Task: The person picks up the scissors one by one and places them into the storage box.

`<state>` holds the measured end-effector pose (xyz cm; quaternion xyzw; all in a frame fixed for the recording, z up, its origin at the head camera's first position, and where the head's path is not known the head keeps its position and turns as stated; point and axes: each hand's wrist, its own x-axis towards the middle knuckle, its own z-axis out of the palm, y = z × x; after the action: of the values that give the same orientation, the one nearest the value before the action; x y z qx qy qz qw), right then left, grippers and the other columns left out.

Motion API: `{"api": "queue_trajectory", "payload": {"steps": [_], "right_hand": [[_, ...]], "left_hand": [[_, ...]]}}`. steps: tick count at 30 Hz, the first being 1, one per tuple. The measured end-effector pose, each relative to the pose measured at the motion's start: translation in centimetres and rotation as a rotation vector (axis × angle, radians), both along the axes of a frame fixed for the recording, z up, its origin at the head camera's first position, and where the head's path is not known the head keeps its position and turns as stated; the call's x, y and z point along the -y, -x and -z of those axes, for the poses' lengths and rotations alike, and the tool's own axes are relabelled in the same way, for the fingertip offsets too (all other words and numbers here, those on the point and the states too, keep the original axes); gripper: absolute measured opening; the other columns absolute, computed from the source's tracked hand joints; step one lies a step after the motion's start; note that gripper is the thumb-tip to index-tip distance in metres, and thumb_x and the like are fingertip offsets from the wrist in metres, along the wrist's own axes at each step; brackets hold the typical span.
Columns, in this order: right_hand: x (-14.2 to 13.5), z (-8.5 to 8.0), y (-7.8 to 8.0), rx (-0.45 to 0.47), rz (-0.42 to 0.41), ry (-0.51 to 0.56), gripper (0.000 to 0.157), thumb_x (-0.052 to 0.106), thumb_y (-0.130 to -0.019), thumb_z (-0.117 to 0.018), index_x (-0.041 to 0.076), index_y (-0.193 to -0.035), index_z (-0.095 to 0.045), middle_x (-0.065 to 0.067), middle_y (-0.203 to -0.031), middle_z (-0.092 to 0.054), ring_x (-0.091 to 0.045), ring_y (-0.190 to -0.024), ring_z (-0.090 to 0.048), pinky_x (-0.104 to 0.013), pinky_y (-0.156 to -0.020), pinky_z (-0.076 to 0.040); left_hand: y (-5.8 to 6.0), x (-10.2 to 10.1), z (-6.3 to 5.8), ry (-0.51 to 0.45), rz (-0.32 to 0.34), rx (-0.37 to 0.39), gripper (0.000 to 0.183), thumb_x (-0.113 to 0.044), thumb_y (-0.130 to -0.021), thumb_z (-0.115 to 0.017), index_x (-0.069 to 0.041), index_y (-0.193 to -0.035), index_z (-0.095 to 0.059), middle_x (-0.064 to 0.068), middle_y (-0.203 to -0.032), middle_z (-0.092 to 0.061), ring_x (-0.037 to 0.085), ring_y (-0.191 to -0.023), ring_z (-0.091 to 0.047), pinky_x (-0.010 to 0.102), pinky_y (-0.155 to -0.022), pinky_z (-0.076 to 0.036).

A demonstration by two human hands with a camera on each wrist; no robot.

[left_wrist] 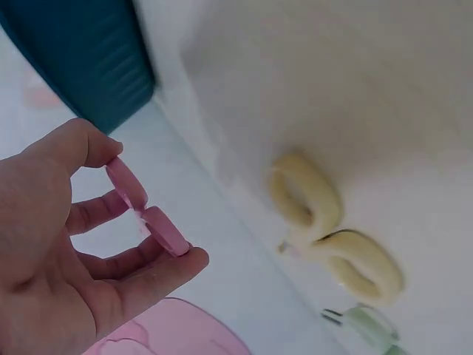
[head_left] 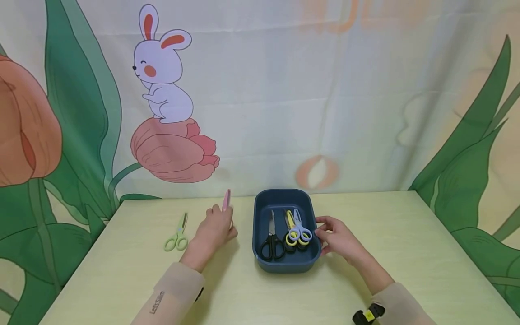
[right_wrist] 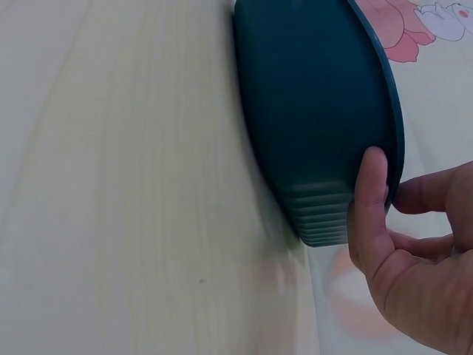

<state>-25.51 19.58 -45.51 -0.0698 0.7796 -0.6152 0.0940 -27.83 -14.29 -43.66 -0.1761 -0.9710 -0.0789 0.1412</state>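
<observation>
Pink scissors [head_left: 226, 200] are pinched in my left hand [head_left: 214, 227]; the left wrist view shows their pink handle loops [left_wrist: 164, 231] between thumb and fingers, off the table. Green scissors [head_left: 177, 238] lie on the table to the left of that hand. My right hand [head_left: 339, 238] grips the right wall of a dark blue bin [head_left: 286, 267], as the right wrist view also shows, with the thumb on the outside [right_wrist: 372, 200]. Inside the bin lie black-handled scissors [head_left: 272, 243], yellow scissors [head_left: 290, 225] and light blue scissors [head_left: 299, 230], the last partly over the yellow ones.
The pale wooden table [head_left: 252, 298] ends at the back against a hanging printed cloth [head_left: 260, 113] with a rabbit and flowers. Black straps show at both wrists. Under the yellow scissors, more dark handles are partly hidden.
</observation>
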Motion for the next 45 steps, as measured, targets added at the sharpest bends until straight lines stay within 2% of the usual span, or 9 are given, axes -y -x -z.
{"api": "queue_trajectory", "payload": {"steps": [7,16,25,31,38,45], "right_hand": [[-0.1,0.1,0.2,0.01,0.003,-0.008,0.045,0.001,-0.103,-0.052,-0.013,-0.144,-0.042,-0.021,-0.104,-0.057,-0.023,-0.076,-0.064,-0.038,-0.058,-0.061],[-0.1,-0.1,0.0,0.011,-0.005,0.003,0.046,0.001,-0.102,-0.052,-0.015,-0.144,-0.041,-0.022,-0.103,-0.058,-0.023,-0.075,-0.065,-0.038,-0.056,-0.061],[-0.1,-0.3,0.1,0.01,0.002,0.002,0.047,0.003,-0.102,-0.054,-0.014,-0.144,-0.041,-0.022,-0.103,-0.058,-0.023,-0.075,-0.064,-0.038,-0.054,-0.06],[0.0,-0.2,0.0,0.019,-0.002,0.005,0.047,0.001,-0.102,-0.053,-0.015,-0.144,-0.04,-0.022,-0.103,-0.058,-0.023,-0.074,-0.064,-0.038,-0.054,-0.06],[0.1,-0.5,-0.1,0.015,0.014,-0.01,0.046,0.001,-0.101,-0.053,-0.014,-0.143,-0.041,-0.023,-0.103,-0.058,-0.024,-0.074,-0.065,-0.037,-0.053,-0.06],[0.2,-0.6,-0.2,0.023,0.012,-0.022,0.046,0.001,-0.101,-0.053,-0.014,-0.143,-0.041,-0.023,-0.103,-0.057,-0.023,-0.074,-0.065,-0.036,-0.053,-0.06]], "left_hand": [[-0.7,-1.0,-1.4,-0.043,0.026,-0.053,0.023,-0.008,-0.083,-0.068,0.004,-0.095,-0.054,0.027,-0.085,-0.052,0.037,-0.075,-0.052,0.048,-0.055,-0.056],[-1.9,-3.2,-3.1,-0.064,-0.01,-0.024,0.027,-0.014,-0.089,-0.068,0.006,-0.102,-0.055,0.027,-0.089,-0.052,0.036,-0.08,-0.053,0.046,-0.055,-0.058],[-3.5,-6.1,-4.2,-0.042,0.059,-0.114,0.026,-0.015,-0.086,-0.07,0.005,-0.094,-0.055,0.022,-0.082,-0.053,0.03,-0.072,-0.052,0.041,-0.053,-0.058],[-4.3,-7.4,-4.3,0.013,0.068,-0.074,0.027,-0.017,-0.087,-0.069,0.004,-0.094,-0.055,0.019,-0.082,-0.052,0.027,-0.072,-0.051,0.036,-0.053,-0.057],[-4.7,-8.8,-3.9,0.059,0.097,-0.122,0.032,-0.022,-0.089,-0.072,0.004,-0.098,-0.057,0.019,-0.083,-0.053,0.026,-0.072,-0.051,0.035,-0.05,-0.056],[-5.0,-10.5,-3.8,0.102,0.122,-0.041,0.03,-0.025,-0.092,-0.07,0.003,-0.098,-0.058,0.017,-0.084,-0.052,0.026,-0.075,-0.05,0.032,-0.051,-0.054]]}}
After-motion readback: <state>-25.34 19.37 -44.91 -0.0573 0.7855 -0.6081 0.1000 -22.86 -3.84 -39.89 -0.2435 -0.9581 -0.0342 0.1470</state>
